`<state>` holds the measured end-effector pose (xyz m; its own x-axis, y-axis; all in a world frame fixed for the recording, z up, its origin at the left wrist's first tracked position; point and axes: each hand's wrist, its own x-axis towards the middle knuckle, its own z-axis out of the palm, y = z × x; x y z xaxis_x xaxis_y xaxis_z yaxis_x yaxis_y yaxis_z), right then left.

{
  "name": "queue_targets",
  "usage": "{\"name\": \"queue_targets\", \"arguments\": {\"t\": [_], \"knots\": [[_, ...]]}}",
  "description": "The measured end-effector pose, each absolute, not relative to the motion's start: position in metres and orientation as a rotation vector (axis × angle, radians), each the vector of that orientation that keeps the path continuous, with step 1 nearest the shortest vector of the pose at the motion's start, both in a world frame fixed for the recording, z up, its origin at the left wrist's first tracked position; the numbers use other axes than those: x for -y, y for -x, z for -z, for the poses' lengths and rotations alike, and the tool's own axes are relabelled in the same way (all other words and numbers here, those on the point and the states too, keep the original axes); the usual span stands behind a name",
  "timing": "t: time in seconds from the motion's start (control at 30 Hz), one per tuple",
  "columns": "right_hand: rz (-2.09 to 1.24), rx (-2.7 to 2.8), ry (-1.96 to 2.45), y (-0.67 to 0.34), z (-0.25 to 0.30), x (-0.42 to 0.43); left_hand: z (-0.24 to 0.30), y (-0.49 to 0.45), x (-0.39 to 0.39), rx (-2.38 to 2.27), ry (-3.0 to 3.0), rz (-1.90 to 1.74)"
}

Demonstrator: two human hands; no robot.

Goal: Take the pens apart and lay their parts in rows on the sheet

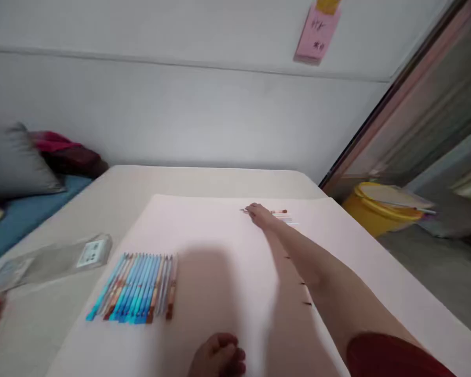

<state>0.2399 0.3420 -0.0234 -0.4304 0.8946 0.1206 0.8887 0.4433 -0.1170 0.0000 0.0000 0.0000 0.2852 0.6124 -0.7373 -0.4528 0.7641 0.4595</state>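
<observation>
Starting left with pens (135,287) rowed on the sheet (204,222), long axes near-to-far, tips away. Low centre, meeting the left hand (219,357), grip curled, pressed together. Farther right, spotting the right hand (260,215) over another pen (243,210), lying crosswise, tip left; can't tell whether pinched.

The sheet (239,233) before me is smooth, matt, paper-like. Pens (143,288) to my left look smooth plastic, slight shine. I see a clear, glossy plastic sleeve (58,266) beside them. Pink note (317,34): matt paper. Grey cushion (15,162): cloth. Yellow bucket (363,214): smooth plastic. Wall (180,115): smooth, matt.
</observation>
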Motion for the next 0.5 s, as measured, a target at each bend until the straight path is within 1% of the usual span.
{"name": "queue_targets", "arguments": {"t": [0.17, 0.3, 0.4, 0.5], "knots": [[-0.030, 2.513, 1.559, -0.230, 0.000, -0.321, -0.010, 0.001, 0.000, -1.025, -0.139, -0.727], [-0.021, 2.512, 1.479, -0.201, -0.018, -0.290, -0.030, 0.001, 0.004, -1.030, -0.123, -0.778], [-0.071, 2.565, 1.365, -0.165, -0.019, -0.251, -0.049, 0.002, 0.010, -1.028, -0.156, -0.872], [-0.150, 2.628, 1.239, -0.123, -0.009, -0.199, -0.062, 0.005, 0.014, -1.019, -0.171, -0.930]]}}
